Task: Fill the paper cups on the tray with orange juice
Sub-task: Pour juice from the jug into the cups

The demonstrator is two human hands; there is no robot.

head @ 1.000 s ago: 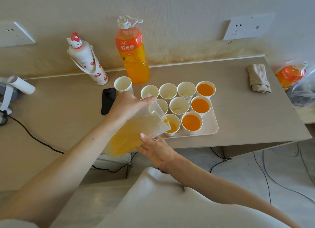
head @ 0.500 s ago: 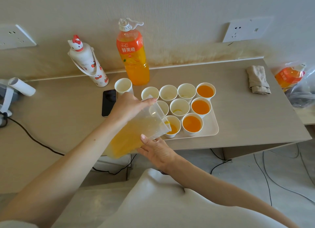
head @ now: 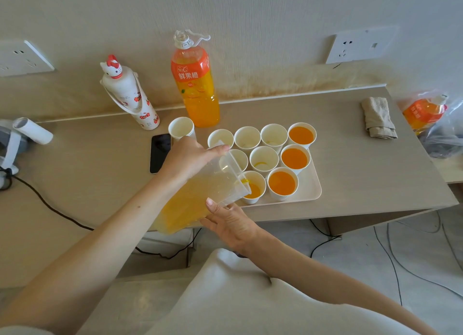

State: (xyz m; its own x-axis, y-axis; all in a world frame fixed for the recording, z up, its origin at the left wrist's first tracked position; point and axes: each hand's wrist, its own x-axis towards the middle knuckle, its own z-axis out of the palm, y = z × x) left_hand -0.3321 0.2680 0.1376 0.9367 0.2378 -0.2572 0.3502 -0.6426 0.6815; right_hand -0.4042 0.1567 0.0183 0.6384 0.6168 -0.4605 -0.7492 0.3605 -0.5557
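- A pale wooden table [head: 350,174] stands against a beige wall. On it are a white tray [head: 313,187], a tall bottle of orange juice [head: 194,84], a dark phone [head: 159,152] and a folded cloth [head: 378,118].
- The left hand [head: 190,157] grips the top of a clear jug [head: 200,202]. Its fingers curl over the upper wall and the thumb lies along the rim.
- The right hand [head: 228,219] props the jug from below. Its thumb lies straight against the wall near the spout, and its fingers reach flat under the base, mostly hidden.
- The jug is tipped, with its spout just beyond the left thumb, over the front middle cup [head: 256,192]. That cup is partly filled.
- Nine paper cups stand on the tray. The three full cups [head: 294,158] form the column farthest from both hands. The centre cup [head: 263,159] holds only a trace, and the rest look empty.
- The step in hand seems to be pouring into the fourth cup, so the task is under halfway.
- The next move likely calls for levelling the jug as the cup nears its brim. The spout then goes to the centre cup, just beyond the left fingertips.
- The jug is heavy with juice, so a slow tilt would guard against a surge.
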